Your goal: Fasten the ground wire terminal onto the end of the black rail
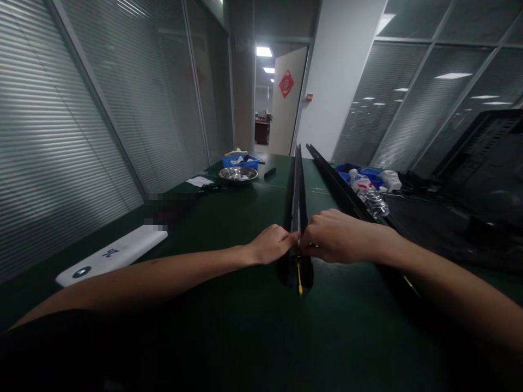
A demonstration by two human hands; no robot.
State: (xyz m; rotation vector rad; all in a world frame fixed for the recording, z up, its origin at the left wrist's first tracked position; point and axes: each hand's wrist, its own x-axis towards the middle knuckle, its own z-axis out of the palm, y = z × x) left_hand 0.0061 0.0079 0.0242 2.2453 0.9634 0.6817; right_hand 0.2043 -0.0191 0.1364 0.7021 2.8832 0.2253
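Observation:
A long black rail (pixel 298 190) lies on the dark green table (pixel 229 218), running away from me toward the far door. Both hands meet over its near end. My left hand (pixel 271 244) is closed, its fingertips pinching at the rail's middle channel. My right hand (pixel 333 236) is closed too, fingers curled down on the rail from the right side. Whatever they pinch is too small to make out. A thin yellow wire (pixel 299 279) sticks out of the rail's near end, just below the hands.
A second black rail (pixel 335 182) lies angled to the right. A plastic water bottle (pixel 368 196) and blue bins (pixel 355 171) sit beside it. A metal bowl (pixel 238 174), a blue bin (pixel 241 161) and a white device (pixel 112 255) are on the left.

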